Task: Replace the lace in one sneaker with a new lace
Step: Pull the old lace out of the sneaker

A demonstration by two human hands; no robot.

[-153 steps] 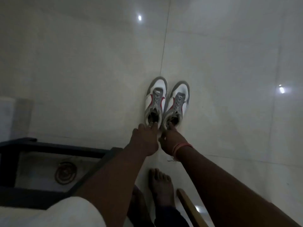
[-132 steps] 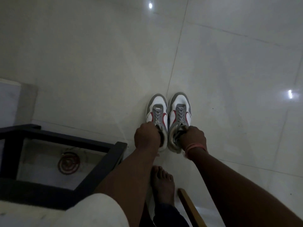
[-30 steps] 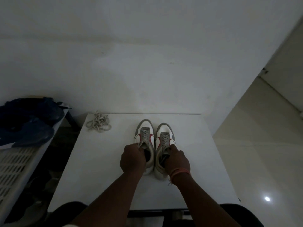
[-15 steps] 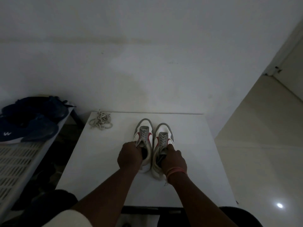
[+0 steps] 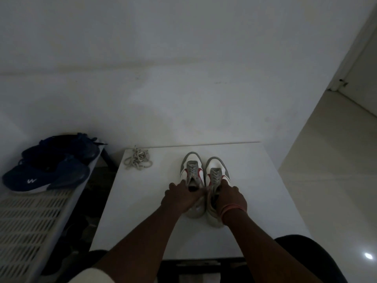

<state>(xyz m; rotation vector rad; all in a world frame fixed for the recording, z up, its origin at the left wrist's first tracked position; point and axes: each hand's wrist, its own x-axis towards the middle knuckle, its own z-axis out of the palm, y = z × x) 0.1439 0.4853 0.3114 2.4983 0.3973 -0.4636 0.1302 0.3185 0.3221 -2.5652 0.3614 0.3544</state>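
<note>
A: Where's everything sitting?

B: On the white square table (image 5: 142, 211), the pair of white, grey and red sneakers (image 5: 204, 180) is standing side by side, toes to the wall. The loose coil of pale lace (image 5: 137, 160) is lying at the far left corner, well apart.

A: And the step?

B: Just the setup, I'd say. Both are laced; next, one needs picking and unthreading.

A: The hands?

B: The left hand (image 5: 179, 198) is gripping the left collar, the right hand (image 5: 231, 198) the right, fingers curling inside.
</note>
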